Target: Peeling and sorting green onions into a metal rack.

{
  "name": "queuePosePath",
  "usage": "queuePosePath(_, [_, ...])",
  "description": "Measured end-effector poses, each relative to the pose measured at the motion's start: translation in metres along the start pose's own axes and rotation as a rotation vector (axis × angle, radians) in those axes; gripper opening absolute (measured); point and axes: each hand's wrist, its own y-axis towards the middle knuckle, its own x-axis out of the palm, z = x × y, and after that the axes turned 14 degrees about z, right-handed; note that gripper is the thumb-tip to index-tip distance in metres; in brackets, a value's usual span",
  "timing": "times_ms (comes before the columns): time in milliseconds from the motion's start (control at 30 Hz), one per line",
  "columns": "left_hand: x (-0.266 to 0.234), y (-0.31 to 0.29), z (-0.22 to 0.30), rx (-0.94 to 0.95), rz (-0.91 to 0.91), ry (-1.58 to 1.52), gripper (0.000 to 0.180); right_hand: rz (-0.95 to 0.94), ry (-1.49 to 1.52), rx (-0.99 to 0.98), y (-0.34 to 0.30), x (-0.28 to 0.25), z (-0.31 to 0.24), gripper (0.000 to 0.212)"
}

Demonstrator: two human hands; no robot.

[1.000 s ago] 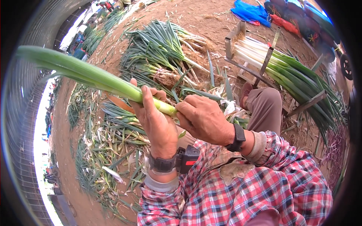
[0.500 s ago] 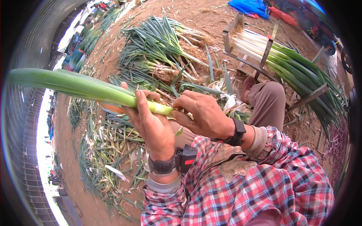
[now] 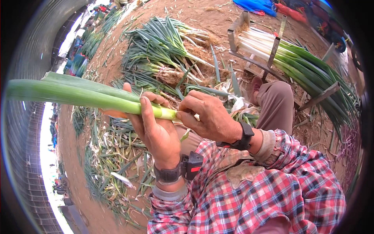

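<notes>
A thick green leek (image 3: 89,93) lies across the palm of my left hand (image 3: 157,134), its leaves stretching out to the left. My left fingers curl round its pale lower part, with the thumb on the far side. At that pale end, my right hand (image 3: 212,117) pinches with thumb and forefinger; whether a bit of skin is between them is too small to tell. An orange thing (image 3: 115,113) shows beneath the leek beside my left hand, its kind partly hidden.
A pile of untrimmed leeks (image 3: 156,50) with roots lies ahead on the soil. At the right, a metal rack (image 3: 272,52) holds a bundle of cleaned leeks (image 3: 304,70). Peeled leaf scraps (image 3: 117,156) cover the ground at left. Blue sheeting (image 3: 255,6) lies far off.
The leek's leafy end has rolled a little, so another leaf now stands out on its upper side. My right hand has shifted only slightly at the pale end.
</notes>
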Motion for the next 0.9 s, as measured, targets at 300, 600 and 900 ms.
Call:
queuePosePath(300, [-0.001,-0.006,-0.001,0.041,-0.055,-0.012,0.058,-0.052,0.22,0.303,-0.008,-0.001,0.017,0.012])
queuePosePath(600, [0.007,-0.012,0.001,0.027,0.017,-0.007,0.057,-0.011,-0.141,-0.16,-0.008,-0.002,0.002,0.012])
queuePosePath(900, [-0.011,-0.001,0.005,0.002,-0.041,-0.105,0.055,0.047,0.153,0.107,-0.006,-0.009,0.019,0.01])
